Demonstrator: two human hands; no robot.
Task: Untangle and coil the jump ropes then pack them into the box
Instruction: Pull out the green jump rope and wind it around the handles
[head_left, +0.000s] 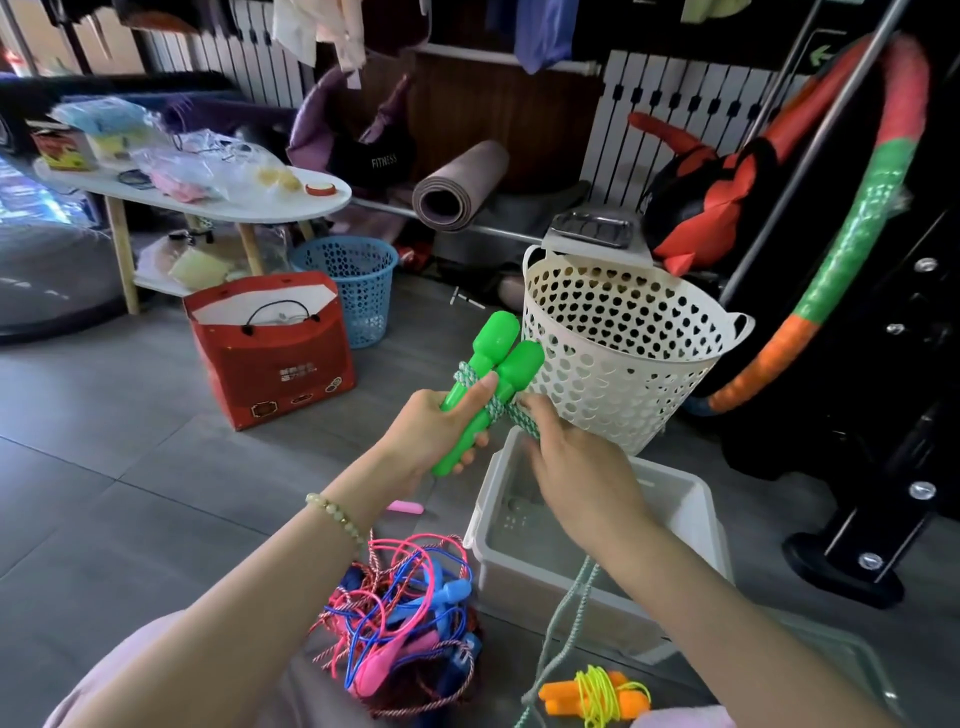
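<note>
My left hand grips two bright green jump rope handles held side by side, tips pointing up. A green-and-white braided rope is wound around them. My right hand pinches this rope just right of the handles; the rest trails down toward my lap. Below my hands sits an open translucent white box, nothing visible inside. A tangled heap of pink, blue and striped jump ropes lies at lower centre. A coiled orange-handled rope with yellow cord lies at the bottom.
A white perforated basket stands just behind my hands. A red paper bag and a blue basket stand on the grey floor to the left, near a low white table. A black equipment stand is at the right.
</note>
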